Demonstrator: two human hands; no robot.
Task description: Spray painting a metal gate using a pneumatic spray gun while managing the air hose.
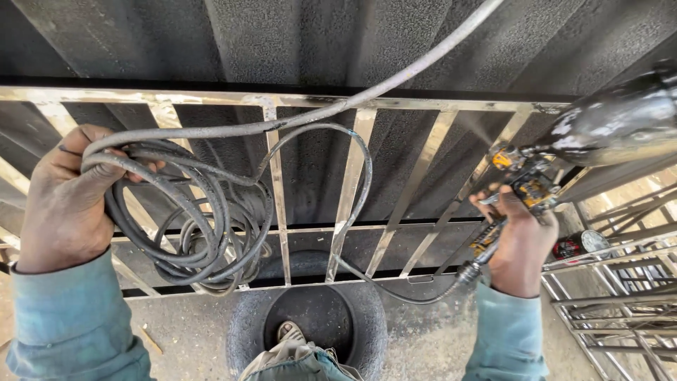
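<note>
Right hand (520, 243) grips spray gun (529, 185), nozzle aimed left at metal gate frame (350, 190) bars (upright slats); left hand (65, 199) clutches coiled air hose (204, 226), left of it.

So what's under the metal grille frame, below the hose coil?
Under the metal grille frame stands a black tyre on the ground, with a sandalled foot in its opening. The hose coil in the left hand covers the frame's lower-left bars.

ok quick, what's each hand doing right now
Left hand: closed around a coiled grey hose.
Right hand: closed on the grip of a spray gun, aimed at the metal grille.
</note>
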